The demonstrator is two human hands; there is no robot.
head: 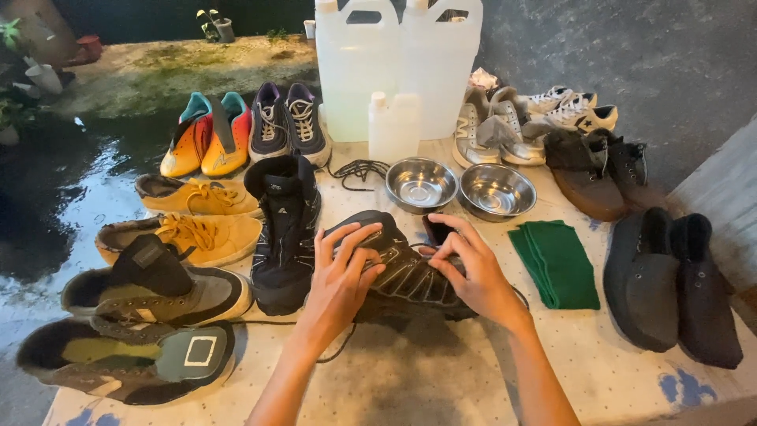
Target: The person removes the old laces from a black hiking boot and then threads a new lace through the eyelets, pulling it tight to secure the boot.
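Observation:
A black high-top sneaker [406, 276] lies on its side on the dotted tablecloth [441, 371] in front of me. My left hand [341, 276] presses on its upper near the ankle opening, fingers curled over it. My right hand [471, 268] grips the shoe's other end, fingers at the lace area. A loose black lace [335, 351] trails from under the shoe. Its upright partner [285, 229] stands just to the left.
Two steel bowls [422, 184] [497, 191] and a folded green cloth [556, 262] sit behind and to the right. Several pairs of shoes ring the table: yellow [197, 229], grey-green [150, 315], dark slip-ons [670, 284]. White jugs [394, 67] stand at the back. Wet ground lies left.

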